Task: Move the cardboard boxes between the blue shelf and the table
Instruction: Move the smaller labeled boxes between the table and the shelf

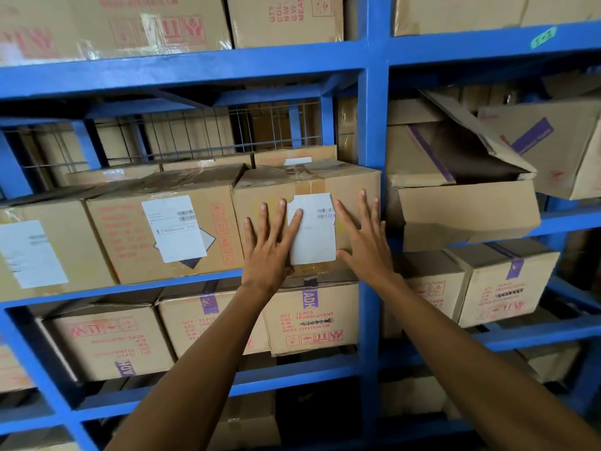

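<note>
- Two hands lie flat on the front face of one cardboard box, which stands on the middle level of the blue shelf, just left of the upright post.
- The left hand presses with straight, spread fingers, the fingertips reaching the edge of the white label stuck on the box front.
- The right hand also rests open on the box, fingers straight and spread, to the right of the label; its thumb touches the label's lower corner.
- Neither hand has a grip on anything; both are only pressing.
- Just left of this box stands a second box with its own white label, touching it side to side.
- Below, on the next level, a box with a purple strip sits under the hands.
- Right of the post, a box with an open, bent flap leans on its level.
</note>
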